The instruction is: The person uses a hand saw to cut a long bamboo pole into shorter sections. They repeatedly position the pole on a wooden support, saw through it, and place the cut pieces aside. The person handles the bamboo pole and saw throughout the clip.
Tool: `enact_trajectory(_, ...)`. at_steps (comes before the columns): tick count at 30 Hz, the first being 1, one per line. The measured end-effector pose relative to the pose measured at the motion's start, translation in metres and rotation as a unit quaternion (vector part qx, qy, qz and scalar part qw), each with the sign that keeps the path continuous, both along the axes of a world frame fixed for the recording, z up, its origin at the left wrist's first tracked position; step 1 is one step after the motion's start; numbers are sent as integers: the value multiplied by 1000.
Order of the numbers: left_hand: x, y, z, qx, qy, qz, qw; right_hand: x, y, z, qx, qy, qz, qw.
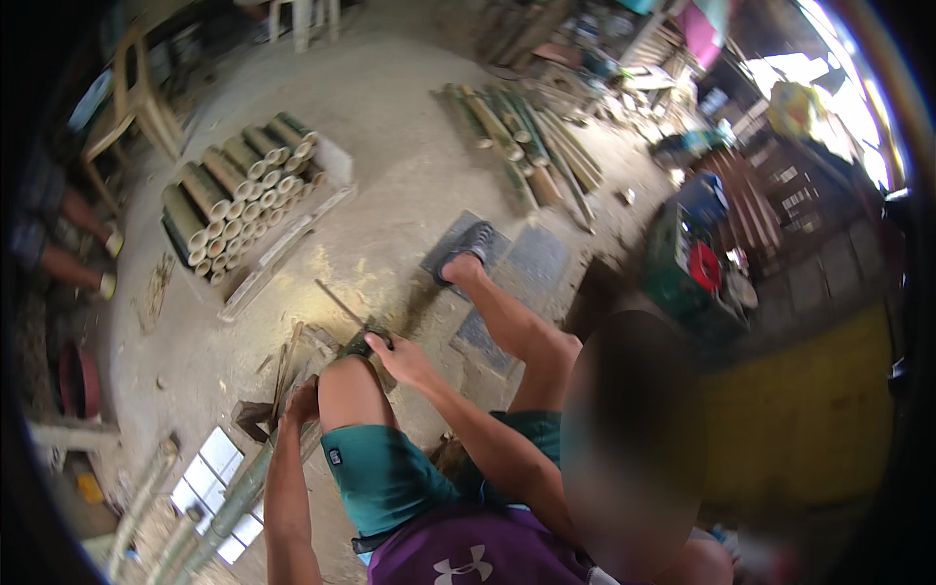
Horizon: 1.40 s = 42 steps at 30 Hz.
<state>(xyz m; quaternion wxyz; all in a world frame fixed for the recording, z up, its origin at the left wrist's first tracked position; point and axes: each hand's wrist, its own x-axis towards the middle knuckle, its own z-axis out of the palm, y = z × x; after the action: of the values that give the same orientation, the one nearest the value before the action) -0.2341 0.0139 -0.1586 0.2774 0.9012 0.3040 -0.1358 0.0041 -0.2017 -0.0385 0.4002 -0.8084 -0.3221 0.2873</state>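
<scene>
A green bamboo pole (244, 492) slants from the lower left up toward my bare left knee. My left hand (302, 402) is closed on the pole beside that knee, its fingertips mostly hidden. Just past the knee, my right hand (402, 361) is closed, with the thumb stretched forward, at a dark green piece of bamboo (363, 339). A long thin tool (339, 302), like a narrow blade, runs up and left from my right hand; its grip is hidden. A wooden block (253, 417) sits by my left hand.
Cut bamboo tubes (210, 185) are stacked in a low frame at the far left. More bamboo lengths (526, 132) lie farther ahead. A plastic chair (141, 97) and another person's legs (83, 229) are at the left. A green crate (673, 258) stands at the right.
</scene>
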Motion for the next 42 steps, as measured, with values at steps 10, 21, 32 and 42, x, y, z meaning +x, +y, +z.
enact_trajectory(10,-10,-41,23,94,-42,132,986,8,25,24,-153,-13,-3,988)
enact_trajectory(21,-66,-95,42,165,-114,158,967,-1,-13,43,-142,-56,64,986)
enact_trajectory(32,-218,-184,43,97,-137,254,953,10,-11,4,-56,-26,54,997)
enact_trajectory(42,-243,-191,42,35,-256,238,936,19,-14,22,-103,-60,133,984)
